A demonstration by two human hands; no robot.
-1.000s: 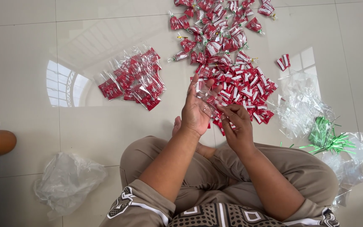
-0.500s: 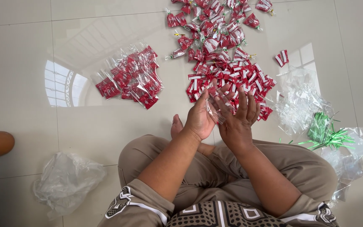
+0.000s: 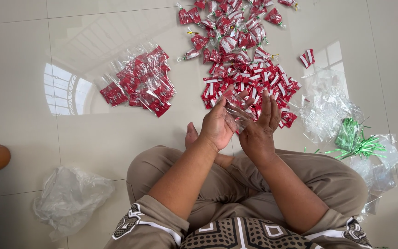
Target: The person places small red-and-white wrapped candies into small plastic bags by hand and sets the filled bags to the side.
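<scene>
Gripping one clear bag (image 3: pixel 237 112) together, apparently, both hands (image 3: pixel 240 124) hover beside red packets (image 3: pixel 249 80), bare tiles (image 3: pixel 93 138) leftward

Person: khaki-tan trousers (image 3: pixel 318 177); short-sleeved shirt (image 3: pixel 249 235), tan with dark brown-and-cream geometric pattern on front panel, patterned sleeve trim with white piping; bare forearms, bare foot (image 3: pixel 191 135); no jewellery visible.

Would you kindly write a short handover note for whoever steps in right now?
Left hand and right hand are raised together, holding a small clear bag between them.
Loose red sweets lie heaped on the floor just ahead.
Done: tied filled bags beyond the heap; a packed bundle at left.
Left: the loose heap. Clear bags and green ties wait at right.
</scene>
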